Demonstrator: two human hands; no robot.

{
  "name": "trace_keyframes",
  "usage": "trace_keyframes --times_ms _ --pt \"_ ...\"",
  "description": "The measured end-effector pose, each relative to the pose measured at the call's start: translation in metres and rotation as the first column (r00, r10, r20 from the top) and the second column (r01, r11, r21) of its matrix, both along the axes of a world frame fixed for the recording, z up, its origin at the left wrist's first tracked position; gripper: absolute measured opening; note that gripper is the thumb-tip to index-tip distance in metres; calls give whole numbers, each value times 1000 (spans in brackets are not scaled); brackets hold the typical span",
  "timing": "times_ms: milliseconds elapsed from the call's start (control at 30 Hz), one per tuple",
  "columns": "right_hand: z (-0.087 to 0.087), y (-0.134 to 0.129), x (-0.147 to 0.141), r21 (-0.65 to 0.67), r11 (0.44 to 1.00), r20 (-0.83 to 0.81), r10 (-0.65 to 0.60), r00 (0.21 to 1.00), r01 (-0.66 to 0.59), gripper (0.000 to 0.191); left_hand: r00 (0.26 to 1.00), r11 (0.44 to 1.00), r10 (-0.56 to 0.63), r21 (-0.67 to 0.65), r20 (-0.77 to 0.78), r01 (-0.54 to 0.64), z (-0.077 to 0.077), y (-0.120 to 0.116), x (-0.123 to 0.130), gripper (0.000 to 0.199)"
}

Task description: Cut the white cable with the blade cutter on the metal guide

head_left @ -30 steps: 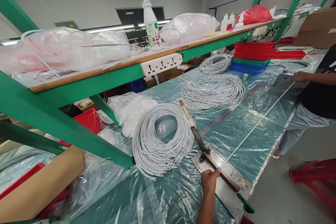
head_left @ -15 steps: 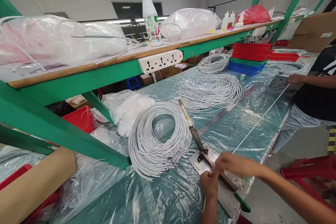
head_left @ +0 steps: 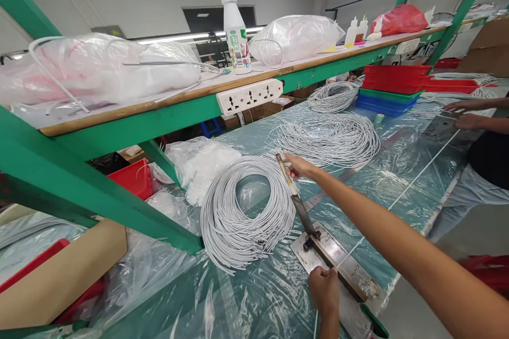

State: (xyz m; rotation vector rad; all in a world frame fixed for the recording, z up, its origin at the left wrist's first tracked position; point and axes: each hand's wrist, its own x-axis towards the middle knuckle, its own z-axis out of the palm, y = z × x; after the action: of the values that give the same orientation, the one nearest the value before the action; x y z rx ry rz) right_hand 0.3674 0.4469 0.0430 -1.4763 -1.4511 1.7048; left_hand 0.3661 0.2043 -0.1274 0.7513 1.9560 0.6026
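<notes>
My left hand [head_left: 324, 290] is closed on a thin white cable [head_left: 413, 185] beside the metal base [head_left: 342, 254] of a lever cutter. The cable crosses the cutter and runs up right toward another person's hands. My right hand [head_left: 298, 165] is at the upper end of the cutter's raised lever [head_left: 287, 175], fingers curled against it. A large coil of grey-white cable [head_left: 214, 212] lies left of the lever.
More cable coils [head_left: 330, 140] lie behind. Stacked red, green and blue trays [head_left: 392, 82] stand at the back right. A green shelf frame [head_left: 95, 190] slants across the left. A white bottle [head_left: 237, 37] and plastic bags stand on the shelf. Another person's hand [head_left: 469, 121] is at the right.
My right hand has left my left hand's side and moved up to the lever. The view has shifted slightly. The other person's second hand now shows at the right.
</notes>
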Motion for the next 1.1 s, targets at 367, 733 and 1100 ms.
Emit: trace_keyframes --times_ms 367,733,1100 --pt "-16 10 -9 -62 998 -36 14 999 -17 59 1000 1000 -8 22 -7 8 -5 0 -1 34" --pt "34 -56 62 -121 990 -162 52 985 -72 64 999 1000 -17 19 -43 18 -5 1 1 35" --pt "-17 -239 206 -459 889 0 -7 1000 6 76 998 1000 -17 -4 -62 17 3 1 1 31"
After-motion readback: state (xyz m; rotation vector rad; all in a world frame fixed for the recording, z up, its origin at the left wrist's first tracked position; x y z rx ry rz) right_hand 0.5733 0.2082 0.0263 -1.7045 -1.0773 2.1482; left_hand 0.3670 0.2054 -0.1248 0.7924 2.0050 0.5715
